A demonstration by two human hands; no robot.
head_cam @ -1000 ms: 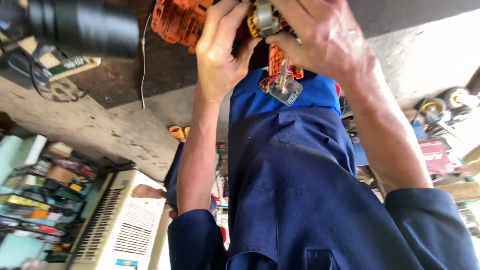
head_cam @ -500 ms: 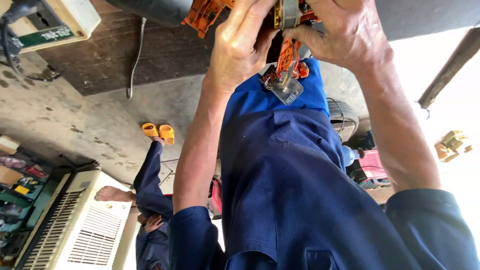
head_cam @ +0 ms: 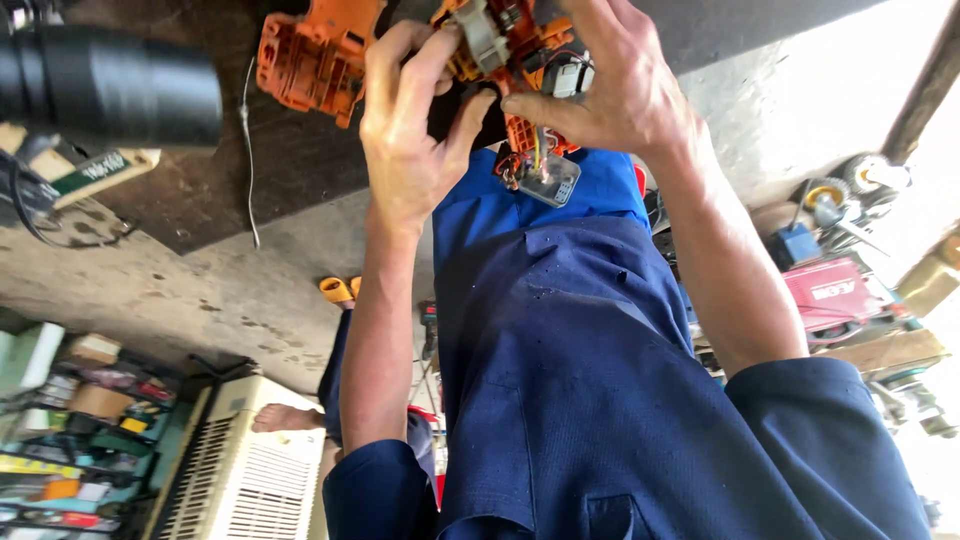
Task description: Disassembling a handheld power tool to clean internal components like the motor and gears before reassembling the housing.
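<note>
Hands on opened orange power tool point(head_cam: 505, 50) above dark workbench point(head_cam: 290, 170)

Left hand point(head_cam: 415, 130) and right hand point(head_cam: 600, 85) both clamped on tool's exposed innards; detached orange housing half point(head_cam: 315, 60) just left of tool; risk: dangling wired switch block point(head_cam: 548, 178) below tool could snag, straining its leads.

The opened plastic tool housing point(head_cam: 318, 58) is bright orange, and the inner part point(head_cam: 505, 50) beside it is orange too, with grey metal and thin red and yellow wires. Below this housing, the cloth work garment point(head_cam: 570, 380) is dark navy blue, with a brighter blue cloth point(head_cam: 600, 190) on its upper part. Left of the housing, the round tube point(head_cam: 110, 85) is glossy black. Far below it, the ribbed appliance casing point(head_cam: 240, 480) is cream white.
</note>
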